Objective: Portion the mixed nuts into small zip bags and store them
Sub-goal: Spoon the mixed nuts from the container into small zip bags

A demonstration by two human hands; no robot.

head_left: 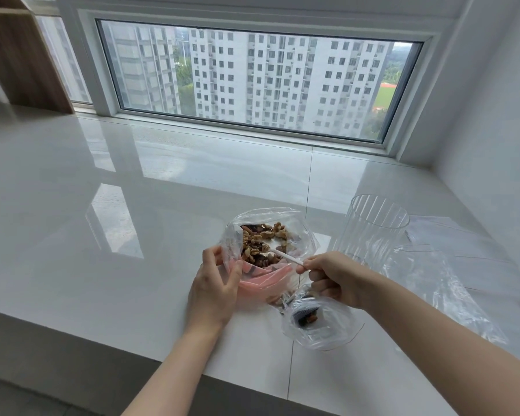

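Small zip bag (few nuts) beside large nut-filled bag.

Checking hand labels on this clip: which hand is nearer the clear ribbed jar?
Right. The right hand, pinching the white spoon, sits just in front of the clear ribbed jar. The left hand grips the big nut bag farther left.

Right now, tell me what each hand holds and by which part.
Left hand grips the big nut bag by its near left rim. Right hand pinches the white spoon by its handle end.
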